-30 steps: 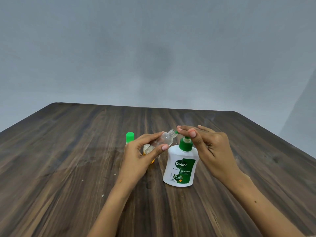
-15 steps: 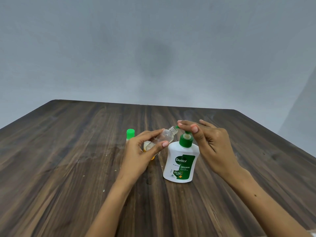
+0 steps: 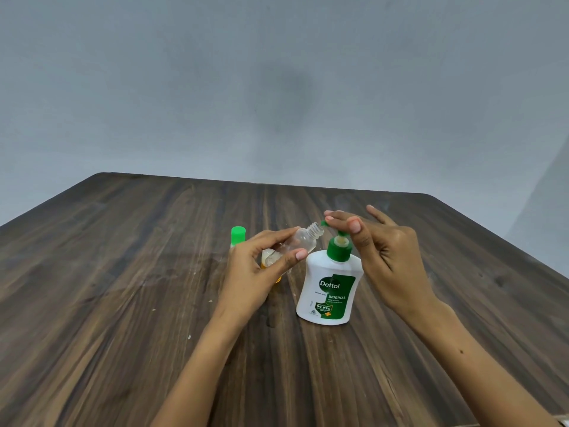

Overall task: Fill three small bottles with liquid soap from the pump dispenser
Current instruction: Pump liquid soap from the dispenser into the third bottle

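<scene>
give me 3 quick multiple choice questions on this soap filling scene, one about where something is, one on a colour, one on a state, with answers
1. Where does the capped small bottle stand?
A. On the table beyond the left hand
B. On top of the dispenser
C. In the right hand

2. What colour is the pump head of the Dettol dispenser?
A. Red
B. Green
C. Black

3. In what state is the clear bottle that the left hand holds?
A. Capped and upright
B. Lying on the table
C. Uncapped, tilted with its mouth toward the pump spout

Answers:
1. A: its green cap shows above and behind the left hand, on the wooden table.
2. B: the collar and spout are green; the fingers of the right hand rest on the top.
3. C: the threaded neck is bare and leans toward the spout.
</scene>
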A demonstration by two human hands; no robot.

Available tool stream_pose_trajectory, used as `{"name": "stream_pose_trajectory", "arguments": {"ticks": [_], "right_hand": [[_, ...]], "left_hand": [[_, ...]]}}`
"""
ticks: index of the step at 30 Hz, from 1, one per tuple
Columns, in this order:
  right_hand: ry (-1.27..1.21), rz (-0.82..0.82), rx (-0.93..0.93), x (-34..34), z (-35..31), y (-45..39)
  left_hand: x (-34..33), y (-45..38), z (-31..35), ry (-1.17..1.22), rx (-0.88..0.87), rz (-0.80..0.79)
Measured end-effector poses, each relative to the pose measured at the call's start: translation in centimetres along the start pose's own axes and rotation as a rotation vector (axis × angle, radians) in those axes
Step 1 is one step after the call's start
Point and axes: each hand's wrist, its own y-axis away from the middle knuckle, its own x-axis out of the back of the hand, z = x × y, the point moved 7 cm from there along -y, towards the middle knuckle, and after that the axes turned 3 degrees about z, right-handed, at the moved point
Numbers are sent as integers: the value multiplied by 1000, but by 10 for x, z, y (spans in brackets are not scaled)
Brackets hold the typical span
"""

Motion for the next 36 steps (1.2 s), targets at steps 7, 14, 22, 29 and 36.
{"name": "stream_pose_trajectory", "arguments": {"ticks": [7,14,22,29,36], "right_hand": [[-30,-8,-45,-1,2,1],[-24,25,-27,-1,-3,-1],[-43,5,-57,0,0,0],[-84,24,-71,-1,0,2],[-95,59,-67,1,-1,-3]], "left_hand": [[0,0,0,-10,-7,3],[1,1,-1,-3,0,2],[1,1,-1,2,3,4],[0,1,0,-6,-5,1],[1,3,-1,3,12,0]]}}
